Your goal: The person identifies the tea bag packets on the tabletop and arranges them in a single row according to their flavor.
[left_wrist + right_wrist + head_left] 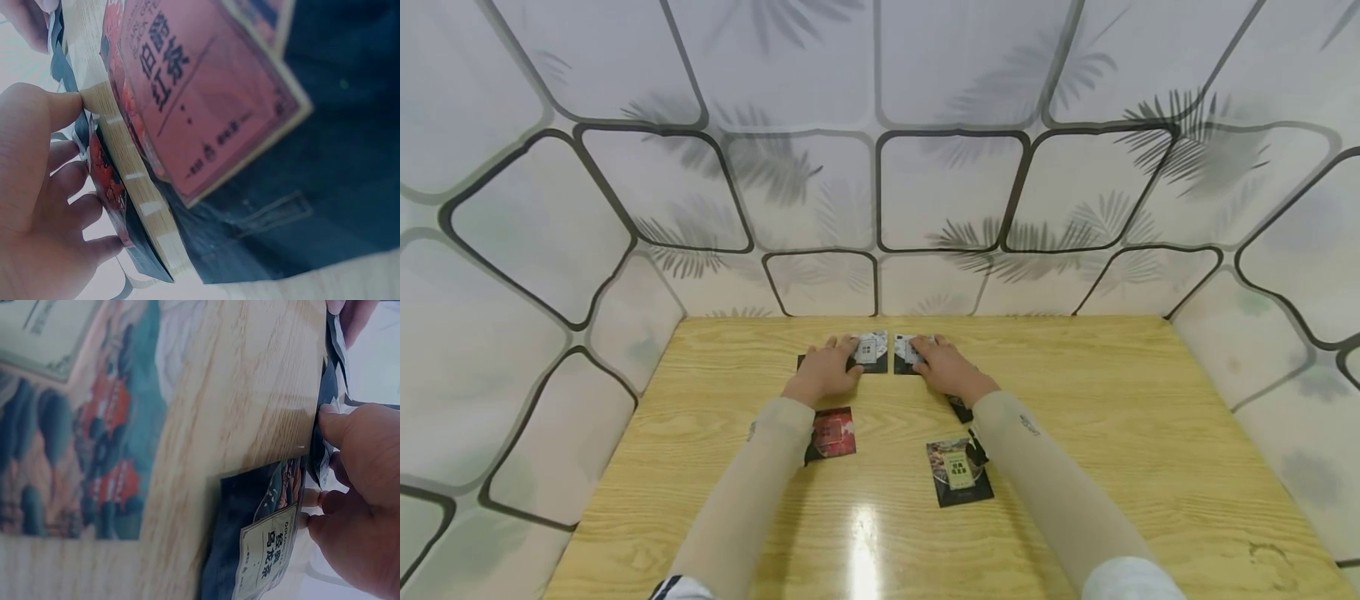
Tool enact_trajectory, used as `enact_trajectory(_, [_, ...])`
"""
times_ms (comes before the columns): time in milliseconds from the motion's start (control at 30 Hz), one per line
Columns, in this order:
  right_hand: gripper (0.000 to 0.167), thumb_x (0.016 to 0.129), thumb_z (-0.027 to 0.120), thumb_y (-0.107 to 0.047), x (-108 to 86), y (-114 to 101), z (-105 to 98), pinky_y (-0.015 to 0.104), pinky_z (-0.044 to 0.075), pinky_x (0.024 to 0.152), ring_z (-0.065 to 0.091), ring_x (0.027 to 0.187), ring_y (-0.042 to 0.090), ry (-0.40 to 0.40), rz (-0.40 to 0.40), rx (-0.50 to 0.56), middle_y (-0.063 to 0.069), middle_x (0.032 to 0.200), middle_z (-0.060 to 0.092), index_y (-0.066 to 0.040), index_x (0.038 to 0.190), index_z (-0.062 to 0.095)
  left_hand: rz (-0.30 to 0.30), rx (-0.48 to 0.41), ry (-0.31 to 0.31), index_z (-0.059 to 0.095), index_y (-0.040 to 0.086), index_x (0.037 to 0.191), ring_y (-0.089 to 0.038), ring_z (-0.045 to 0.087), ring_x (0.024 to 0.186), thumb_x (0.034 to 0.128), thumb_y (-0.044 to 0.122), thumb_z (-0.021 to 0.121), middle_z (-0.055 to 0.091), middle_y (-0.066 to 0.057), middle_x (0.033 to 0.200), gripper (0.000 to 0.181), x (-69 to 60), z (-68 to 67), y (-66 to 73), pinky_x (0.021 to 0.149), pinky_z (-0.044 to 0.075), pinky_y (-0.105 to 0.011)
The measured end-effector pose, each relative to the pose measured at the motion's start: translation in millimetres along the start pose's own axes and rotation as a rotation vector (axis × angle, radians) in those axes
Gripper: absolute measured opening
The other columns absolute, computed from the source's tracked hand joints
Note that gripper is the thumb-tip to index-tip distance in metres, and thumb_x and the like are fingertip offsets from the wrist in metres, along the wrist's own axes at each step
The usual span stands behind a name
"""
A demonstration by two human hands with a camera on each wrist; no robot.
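Observation:
Two tea sachets with grey labels, the left sachet (877, 360) and the right sachet (901, 363), lie side by side near the table's back edge with a narrow gap between them. My left hand (826, 372) rests its fingertips on the left one. On the right one lie the fingers of my right hand (949, 372). Beneath the left hand is another sachet, showing red (107, 181) in the left wrist view. Close to the right hand's fingers lies an oolong tea sachet (265, 550), mostly hidden by the wrist in the head view.
Nearer on the wooden table (880, 467) lie a red-and-black tea sachet (835, 433) by the left forearm and a sachet with a yellow label (958, 471) by the right forearm. A patterned curtain-like wall (955, 192) stands behind the table and along both sides.

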State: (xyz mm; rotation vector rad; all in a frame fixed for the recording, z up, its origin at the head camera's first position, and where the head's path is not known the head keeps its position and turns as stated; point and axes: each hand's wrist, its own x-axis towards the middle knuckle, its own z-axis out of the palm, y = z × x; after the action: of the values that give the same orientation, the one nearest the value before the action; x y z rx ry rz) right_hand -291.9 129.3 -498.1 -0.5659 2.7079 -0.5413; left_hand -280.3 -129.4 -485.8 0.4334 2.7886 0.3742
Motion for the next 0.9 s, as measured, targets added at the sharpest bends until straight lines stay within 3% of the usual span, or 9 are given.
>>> enact_trajectory(900, [0.063,0.114,0.047,-0.028,-2.2,-0.6,-2.5,0.063,0.02,0.131,0.01,0.163,0.046,0.002,-0.007,0.005,0.017,0.176,0.021,-0.01,0.169,0.024,-0.009,-0.013,0.012,0.027,0.014,0.169,-0.039,0.02,0.163,0.1119,0.038,0.048,0.023,-0.012,0.176,0.065,-1.7,-0.7,2.1,0.131,0.016,-0.066])
